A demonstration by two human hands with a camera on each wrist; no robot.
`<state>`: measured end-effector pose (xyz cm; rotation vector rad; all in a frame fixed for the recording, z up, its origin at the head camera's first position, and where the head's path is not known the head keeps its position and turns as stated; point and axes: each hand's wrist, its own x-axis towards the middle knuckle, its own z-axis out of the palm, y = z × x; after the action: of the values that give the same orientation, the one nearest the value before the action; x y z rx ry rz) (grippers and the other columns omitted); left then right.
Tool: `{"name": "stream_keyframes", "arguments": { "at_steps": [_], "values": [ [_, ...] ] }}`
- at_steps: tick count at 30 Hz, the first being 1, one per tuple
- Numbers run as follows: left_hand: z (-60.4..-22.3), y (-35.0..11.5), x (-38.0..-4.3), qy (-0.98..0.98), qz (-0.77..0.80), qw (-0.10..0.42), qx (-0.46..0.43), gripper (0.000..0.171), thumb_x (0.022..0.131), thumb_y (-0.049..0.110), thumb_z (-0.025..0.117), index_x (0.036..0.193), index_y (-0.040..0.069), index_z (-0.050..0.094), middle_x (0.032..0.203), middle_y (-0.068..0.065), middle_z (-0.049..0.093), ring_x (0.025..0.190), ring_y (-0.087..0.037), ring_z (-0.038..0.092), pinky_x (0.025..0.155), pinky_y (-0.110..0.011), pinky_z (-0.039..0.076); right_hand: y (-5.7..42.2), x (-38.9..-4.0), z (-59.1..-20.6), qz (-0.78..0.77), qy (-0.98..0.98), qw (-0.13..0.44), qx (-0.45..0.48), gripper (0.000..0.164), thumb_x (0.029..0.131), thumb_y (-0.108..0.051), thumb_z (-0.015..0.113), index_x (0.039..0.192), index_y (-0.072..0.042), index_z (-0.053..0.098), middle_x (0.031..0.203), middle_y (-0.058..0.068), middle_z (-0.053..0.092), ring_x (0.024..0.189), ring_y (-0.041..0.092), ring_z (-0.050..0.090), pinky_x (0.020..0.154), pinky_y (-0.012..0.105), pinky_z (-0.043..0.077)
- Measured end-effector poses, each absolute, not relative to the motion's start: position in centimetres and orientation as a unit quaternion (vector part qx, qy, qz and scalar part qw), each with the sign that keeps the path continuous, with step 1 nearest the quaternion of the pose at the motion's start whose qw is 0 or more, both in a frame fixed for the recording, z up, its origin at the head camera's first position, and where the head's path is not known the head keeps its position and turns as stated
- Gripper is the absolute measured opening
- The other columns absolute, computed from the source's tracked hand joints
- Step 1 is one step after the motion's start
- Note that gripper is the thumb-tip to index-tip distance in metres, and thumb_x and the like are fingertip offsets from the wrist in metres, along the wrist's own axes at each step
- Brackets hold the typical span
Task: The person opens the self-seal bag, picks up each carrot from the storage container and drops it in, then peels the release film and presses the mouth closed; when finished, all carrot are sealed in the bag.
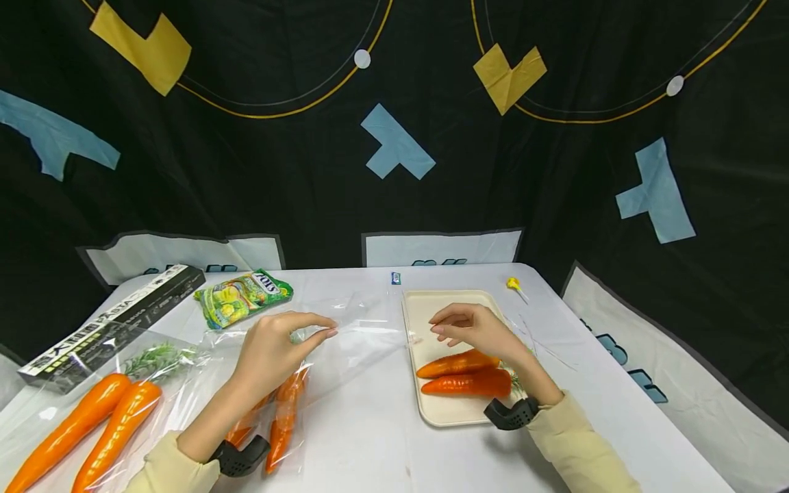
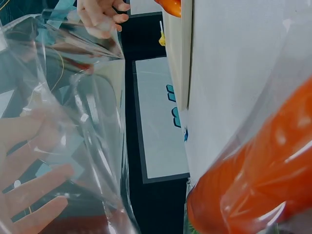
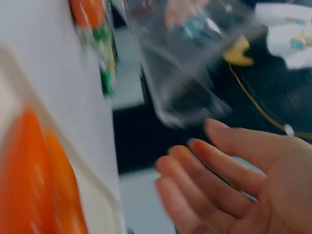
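A clear plastic bag (image 1: 364,335) is stretched out between the two hands. My left hand (image 1: 275,346) pinches its near side between thumb and fingertips; in the left wrist view the film overlaps that hand. My right hand (image 1: 470,329) hovers over the beige tray (image 1: 425,411) with its fingers relaxed and apart, fingertips close by the bag's far edge. Beneath it on the tray lie two orange carrots (image 1: 465,383). Below my left forearm, two more carrots (image 1: 286,414) show inside clear film, partly hidden by the wrist.
At the left, two large carrots (image 1: 117,424) with green tops lie in another clear bag. A long black box (image 1: 117,322) and a green FOX'S candy bag (image 1: 243,298) stand behind. A yellow-handled tool (image 1: 514,284) and a small blue packet (image 1: 396,278) lie at the back.
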<state>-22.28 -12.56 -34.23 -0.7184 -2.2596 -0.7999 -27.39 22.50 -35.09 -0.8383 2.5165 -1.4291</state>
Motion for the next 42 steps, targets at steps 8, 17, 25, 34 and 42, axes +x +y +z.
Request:
{"name": "stream_keyframes", "arguments": {
  "at_steps": [8,17,25,34,42],
  "values": [
    [-34.6,-12.3,-22.0,-0.862,-0.315,0.295,-0.267,0.011,0.079,0.025,0.081,0.09,0.022,0.078,0.087,0.012,0.073,0.087,-0.012,0.069,0.071,-0.034,0.056,29.1,-28.5,-35.2,-0.321,0.892,0.078,-0.308,0.027,0.089,-0.015,0.071,0.112,-0.001,0.067,0.112,0.016,0.066,0.101,0.031,0.064,0.084,0.034,0.054],
    [-34.8,-12.1,-22.0,-0.866,-0.307,0.289,-0.268,0.011,0.079,0.026,0.081,0.089,0.024,0.078,0.088,0.011,0.073,0.088,-0.013,0.069,0.073,-0.036,0.056,31.3,-28.7,-35.6,-0.289,0.899,0.163,-0.284,0.042,0.083,-0.018,0.077,0.117,0.002,0.064,0.116,0.017,0.064,0.105,0.037,0.061,0.083,0.036,0.054],
    [-34.8,-12.0,-21.9,-0.866,-0.309,0.288,-0.267,0.01,0.079,0.026,0.081,0.089,0.024,0.078,0.088,0.012,0.072,0.087,-0.012,0.069,0.071,-0.035,0.056,31.5,-29.1,-36.0,-0.295,0.892,0.165,-0.3,0.029,0.085,-0.017,0.075,0.11,-0.003,0.071,0.103,0.005,0.07,0.089,0.019,0.067,0.076,0.026,0.053],
    [-35.0,-11.9,-22.0,-0.872,-0.303,0.285,-0.26,0.011,0.078,0.027,0.081,0.089,0.024,0.078,0.088,0.01,0.073,0.088,-0.014,0.069,0.072,-0.037,0.056,31.8,-28.7,-34.6,-0.308,0.906,0.086,-0.278,0.029,0.085,-0.016,0.075,0.11,-0.001,0.07,0.102,0.007,0.07,0.088,0.02,0.068,0.074,0.026,0.054],
    [-35.1,-12.0,-22.0,-0.877,-0.293,0.293,-0.244,0.012,0.079,0.029,0.081,0.089,0.023,0.078,0.089,0.008,0.073,0.088,-0.017,0.069,0.071,-0.039,0.056,30.4,-27.2,-32.2,-0.306,0.919,-0.038,-0.247,0.032,0.083,-0.016,0.077,0.112,-0.005,0.07,0.104,0.005,0.07,0.087,0.016,0.068,0.076,0.029,0.055]
  ]
}}
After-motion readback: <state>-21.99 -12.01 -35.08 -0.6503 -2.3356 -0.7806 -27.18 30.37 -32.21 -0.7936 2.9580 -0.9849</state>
